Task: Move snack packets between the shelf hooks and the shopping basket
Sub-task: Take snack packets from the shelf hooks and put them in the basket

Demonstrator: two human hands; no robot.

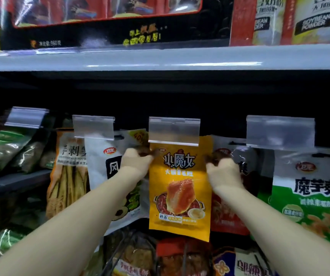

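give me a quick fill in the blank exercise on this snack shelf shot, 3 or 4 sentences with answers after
1. The left hand and right hand both grip the upper edges of the ____ snack packet.
2. Right above that packet's top sits a clear plastic ____ holder.
3. The packet hanging at the far right has a white top and a ____ lower half.
4. On the shelf above, the bags at the right are labelled soybean ____.

Missing words: orange; price tag; green; powder

Orange packet (pixel 180 188) flanked tight – white packet (pixel 98 166) left | red packet (pixel 229 206) right
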